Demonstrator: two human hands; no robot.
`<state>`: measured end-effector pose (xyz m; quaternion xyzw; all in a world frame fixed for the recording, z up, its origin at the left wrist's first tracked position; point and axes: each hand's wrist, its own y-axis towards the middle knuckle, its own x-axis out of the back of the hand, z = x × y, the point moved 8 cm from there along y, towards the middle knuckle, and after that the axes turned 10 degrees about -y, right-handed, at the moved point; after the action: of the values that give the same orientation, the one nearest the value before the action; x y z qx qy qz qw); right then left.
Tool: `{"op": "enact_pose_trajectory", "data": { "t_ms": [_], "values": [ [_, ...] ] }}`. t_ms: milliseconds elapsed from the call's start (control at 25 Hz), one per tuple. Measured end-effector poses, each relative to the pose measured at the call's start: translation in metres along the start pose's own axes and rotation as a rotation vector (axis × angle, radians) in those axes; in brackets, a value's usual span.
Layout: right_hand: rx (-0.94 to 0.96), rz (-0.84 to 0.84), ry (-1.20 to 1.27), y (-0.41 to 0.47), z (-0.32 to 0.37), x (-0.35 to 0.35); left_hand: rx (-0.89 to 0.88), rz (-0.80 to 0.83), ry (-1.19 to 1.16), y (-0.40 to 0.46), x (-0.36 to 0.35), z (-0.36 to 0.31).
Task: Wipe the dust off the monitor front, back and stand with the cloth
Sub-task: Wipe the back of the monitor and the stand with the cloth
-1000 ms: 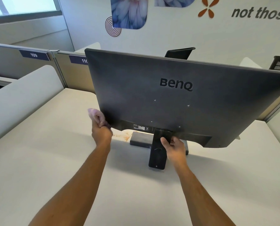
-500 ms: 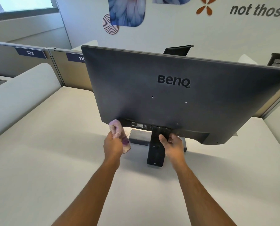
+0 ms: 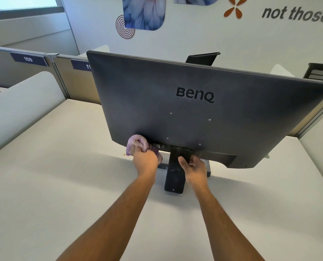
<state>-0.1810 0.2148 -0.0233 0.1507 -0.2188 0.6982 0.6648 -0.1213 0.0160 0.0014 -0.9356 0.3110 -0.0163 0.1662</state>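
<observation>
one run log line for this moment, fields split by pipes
phase: wiping monitor back, lower edge | left hand: grips cloth | right hand: holds stand neck | desk: monitor upright

The monitor [image 3: 194,113] stands on the tabletop [image 3: 62,185] with its dark grey back toward the camera, a raised logo near the middle and four small screw holes below it. Its black stand [image 3: 174,178] drops from the lower centre to the tabletop. The cloth [image 3: 138,144], pale purple, fluffy and bunched, sits against the back's lower edge, left of the stand.
</observation>
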Motion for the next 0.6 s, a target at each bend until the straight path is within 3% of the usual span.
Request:
{"op": "enact_pose_trajectory", "data": {
  "t_ms": [200,320,400,480,600],
  "values": [
    [-0.006,0.014,0.004,0.001,-0.002,-0.003,-0.178,0.118,0.199,0.004,-0.002,0.005],
    [0.008,0.025,0.043,0.000,0.000,-0.002,-0.303,0.364,0.502,0.003,-0.009,0.019],
    [0.005,0.031,0.052,-0.001,0.001,-0.002,-0.301,0.447,0.570,0.001,-0.006,0.026],
    [-0.009,0.029,0.042,-0.002,0.001,-0.002,-0.266,0.366,0.420,0.001,0.006,0.017],
    [-0.030,0.025,0.029,0.000,-0.001,-0.002,-0.168,0.066,0.235,0.011,0.037,0.010]
  ]
}}
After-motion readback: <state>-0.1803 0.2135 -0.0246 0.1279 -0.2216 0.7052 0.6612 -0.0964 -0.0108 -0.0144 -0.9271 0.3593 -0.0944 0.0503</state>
